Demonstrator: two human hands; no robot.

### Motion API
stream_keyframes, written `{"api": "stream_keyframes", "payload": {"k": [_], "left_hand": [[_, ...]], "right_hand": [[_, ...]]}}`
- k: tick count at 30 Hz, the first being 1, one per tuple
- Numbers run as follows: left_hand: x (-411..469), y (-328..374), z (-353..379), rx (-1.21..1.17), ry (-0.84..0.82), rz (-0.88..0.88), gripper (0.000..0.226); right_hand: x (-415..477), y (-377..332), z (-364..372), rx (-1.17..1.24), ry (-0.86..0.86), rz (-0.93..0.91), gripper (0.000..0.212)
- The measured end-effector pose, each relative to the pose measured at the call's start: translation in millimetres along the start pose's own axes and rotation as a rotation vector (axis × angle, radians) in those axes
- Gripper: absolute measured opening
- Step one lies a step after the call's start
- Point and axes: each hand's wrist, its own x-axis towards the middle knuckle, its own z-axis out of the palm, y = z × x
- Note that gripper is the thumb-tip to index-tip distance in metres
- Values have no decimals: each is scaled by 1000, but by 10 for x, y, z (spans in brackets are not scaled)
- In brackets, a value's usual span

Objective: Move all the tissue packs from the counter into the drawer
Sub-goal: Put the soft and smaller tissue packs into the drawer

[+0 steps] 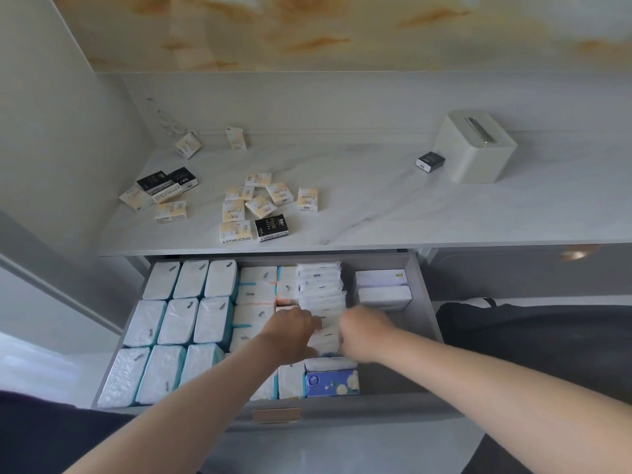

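Observation:
Several small tissue packs lie scattered on the white marble counter (376, 206): a middle cluster of cream packs (260, 203) with one black pack (271, 227), a left group (160, 191) of cream and black packs, two cream packs near the back wall (236, 138), and a lone black pack (430, 161) by the box at the right. Below, the grey drawer (425, 302) stands open, packed with large white tissue packs (178, 319). Both hands are inside the drawer. My left hand (290, 331) and my right hand (364, 333) grip a white soft pack (325, 336) between them.
A cream tissue box (475, 145) stands on the counter at the right. A white cable (167, 121) lies in the back left corner. A blue boxed pack (331, 383) sits at the drawer's front. A dark bag (533, 336) lies right of the drawer.

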Motion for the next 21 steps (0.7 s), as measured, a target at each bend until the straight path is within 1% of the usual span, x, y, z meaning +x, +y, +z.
{"api": "stream_keyframes", "payload": {"k": [2,3,4,5,6,7,8,9,10,12,15,16,17,19,21], "left_hand": [[-1,37,13,41,34,35,51],[-7,58,9,54,99,46,52],[-14,81,2,43,174,50,53],[-23,106,-1,19,242,52,55],[-24,125,2,10,279,62,58],[-22,133,16,23,265,75,65],[-23,138,42,35,211,86,74],[-31,138,92,47,134,90,81],[-43,137,154,71,58,88,84],[-74,127,289,133,-17,91,80],[-97,145,356,96,8,80,76],[-90,142,356,61,25,65,78],[-87,133,360,43,31,52,79],[-89,105,377,60,2,37,77],[-74,77,394,88,-38,29,75]], "right_hand": [[18,96,-134,54,118,67,19],[30,138,-154,144,145,114,12],[38,169,-140,265,119,169,14],[60,194,-68,400,44,252,31],[78,174,18,568,-52,334,45],[88,114,116,765,-148,376,49],[105,37,235,935,-213,375,50],[107,-30,318,1047,-240,337,53],[109,-82,386,1089,-226,308,61],[104,-130,410,1089,-211,297,74],[142,-76,385,1086,-193,429,101],[131,-79,365,1071,-173,456,103],[143,-56,384,1061,-155,443,104],[67,-87,372,1042,-182,309,108],[43,-87,401,935,-210,200,105]]}}
